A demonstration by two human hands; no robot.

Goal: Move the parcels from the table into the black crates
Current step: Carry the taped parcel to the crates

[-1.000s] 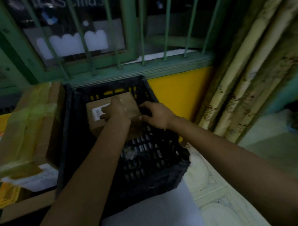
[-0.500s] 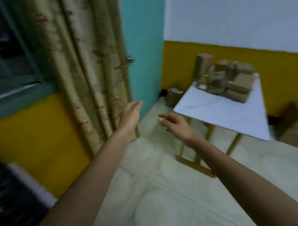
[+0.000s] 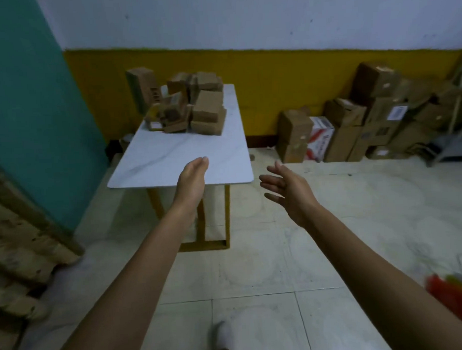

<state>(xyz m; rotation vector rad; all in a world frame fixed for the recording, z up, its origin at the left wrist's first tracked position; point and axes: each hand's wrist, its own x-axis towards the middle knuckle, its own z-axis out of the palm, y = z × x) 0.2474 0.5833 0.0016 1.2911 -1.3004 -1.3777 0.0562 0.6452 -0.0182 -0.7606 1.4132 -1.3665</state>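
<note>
A pile of brown cardboard parcels (image 3: 192, 107) lies at the far end of a white marble-look table (image 3: 171, 156) with yellow legs. My left hand (image 3: 191, 179) is stretched forward with straight fingers, in front of the table's near edge, holding nothing. My right hand (image 3: 286, 188) is held out to the right of the table, fingers spread and relaxed, empty too. No black crate is in view.
Larger cardboard boxes (image 3: 354, 121) are stacked along the yellow and white far wall at right. A teal wall (image 3: 23, 104) and a patterned curtain (image 3: 13, 250) stand at left. Pale tiled floor (image 3: 255, 279) lies between me and the table; something red and orange (image 3: 452, 287) lies at right.
One second ago both hands set a parcel in the black crate by the window. I have let go and turned right; the table now lies straight ahead and closer.
</note>
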